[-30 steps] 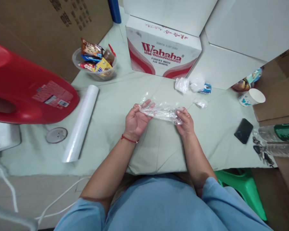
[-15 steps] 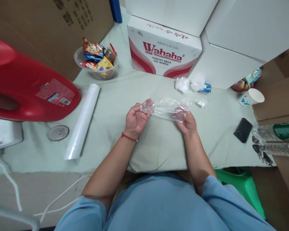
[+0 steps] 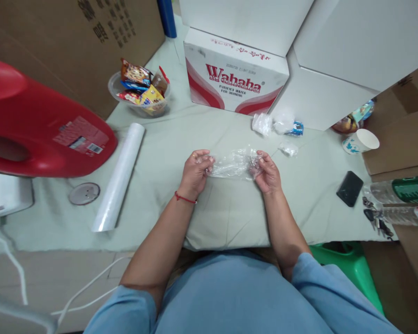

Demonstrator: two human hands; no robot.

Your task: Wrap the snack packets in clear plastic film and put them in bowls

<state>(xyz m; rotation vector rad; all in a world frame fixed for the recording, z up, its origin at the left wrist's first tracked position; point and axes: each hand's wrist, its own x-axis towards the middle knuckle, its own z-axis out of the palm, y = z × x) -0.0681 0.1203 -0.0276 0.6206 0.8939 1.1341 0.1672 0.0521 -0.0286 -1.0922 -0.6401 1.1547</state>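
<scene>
A crinkled clear plastic bag (image 3: 232,164) stretches between my two hands above the cloth-covered table (image 3: 226,208). My left hand (image 3: 195,170), with a red string bracelet on its wrist, pinches the bag's left end. At the other end, the fingers of my right hand (image 3: 267,172) are closed on the plastic. Just beyond my right hand lie crumpled clear plastic pieces (image 3: 288,148) and small white bundles (image 3: 262,124), one beside a blue-printed wrapper (image 3: 297,128).
To the left are a white plastic film roll (image 3: 120,178), a round lid (image 3: 84,193) and a big red jug (image 3: 48,125). A snack bowl (image 3: 142,109) and a Wahaha box (image 3: 235,76) stand behind. A paper cup (image 3: 360,142), black phone-like object (image 3: 350,189), keys (image 3: 378,220) and bottles (image 3: 409,190) are right.
My hands have turned from palms-up with fingers spread under the plastic to a closed grip on its two ends. The bag now hangs flatter and more gathered between them.
</scene>
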